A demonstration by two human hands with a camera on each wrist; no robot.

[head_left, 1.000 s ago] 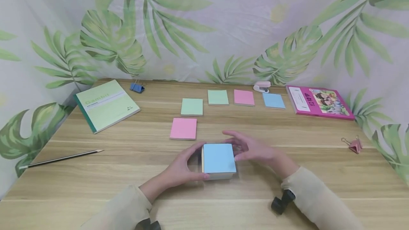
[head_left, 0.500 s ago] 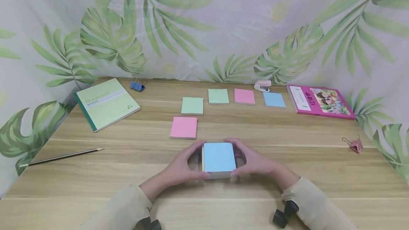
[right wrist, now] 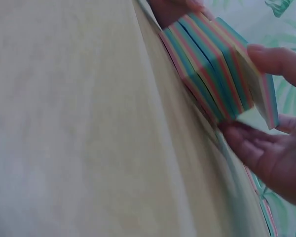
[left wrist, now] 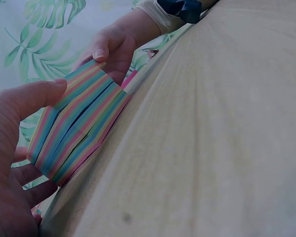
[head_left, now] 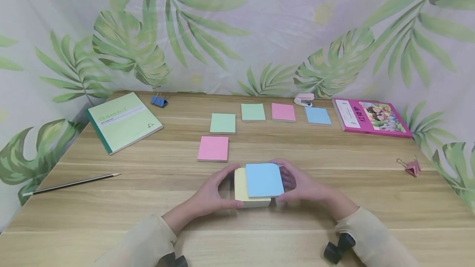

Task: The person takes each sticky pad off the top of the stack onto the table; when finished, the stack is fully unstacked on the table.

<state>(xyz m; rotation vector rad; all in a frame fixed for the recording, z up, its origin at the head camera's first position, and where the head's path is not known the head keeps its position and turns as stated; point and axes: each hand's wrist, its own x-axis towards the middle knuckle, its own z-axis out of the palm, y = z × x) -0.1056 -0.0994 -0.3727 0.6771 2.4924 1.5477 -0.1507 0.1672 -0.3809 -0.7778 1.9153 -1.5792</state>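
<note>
Presumably for steadiness, gripping note stack on table with left hand, clamped between thumb and fingers; likewise pinching with right hand blue pad, tilted and offset rightward over stack, likely to control it alone.

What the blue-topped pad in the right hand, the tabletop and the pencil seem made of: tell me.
Blue-topped pad: likely paper, matte; its edge shows coloured layers. Tabletop: wood or wood-look laminate, smooth; straight grain streaks. Pencil: probably wood under dark coating, gloss unclear; a pale sharpened cone shows.
</note>
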